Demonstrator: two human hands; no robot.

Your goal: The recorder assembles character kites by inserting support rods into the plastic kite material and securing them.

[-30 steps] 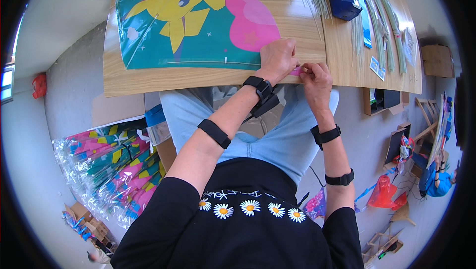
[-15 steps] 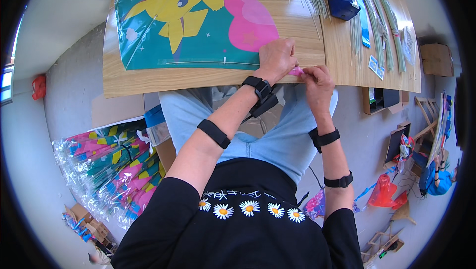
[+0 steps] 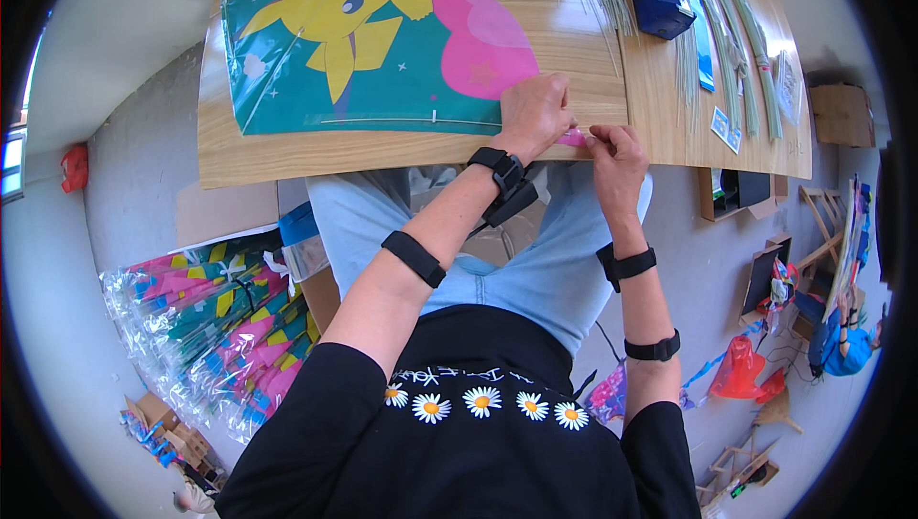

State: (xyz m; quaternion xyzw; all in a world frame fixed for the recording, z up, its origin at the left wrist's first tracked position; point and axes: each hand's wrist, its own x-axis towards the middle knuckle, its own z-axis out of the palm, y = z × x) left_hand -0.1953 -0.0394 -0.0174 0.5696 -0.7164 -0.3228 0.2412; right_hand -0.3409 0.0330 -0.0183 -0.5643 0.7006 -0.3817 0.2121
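One wooden table point(image 3: 535, 22) carries a printed sheet point(image 3: 382, 55) along its near edge; uneven pulling could crease it. The left hand point(image 3: 534, 116) curls over the sheet's right end, its grip hidden; the right hand point(image 3: 618, 156), thumb and finger nearly meeting, touches a pink strip point(image 3: 572, 138) at that edge, grip unclear.

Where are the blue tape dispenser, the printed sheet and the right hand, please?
Blue tape dispenser point(image 3: 654, 1), head view: on its dark body.
Printed sheet point(image 3: 409, 55), head view: on its teal area.
Right hand point(image 3: 618, 158), head view: on the middle of the hand.
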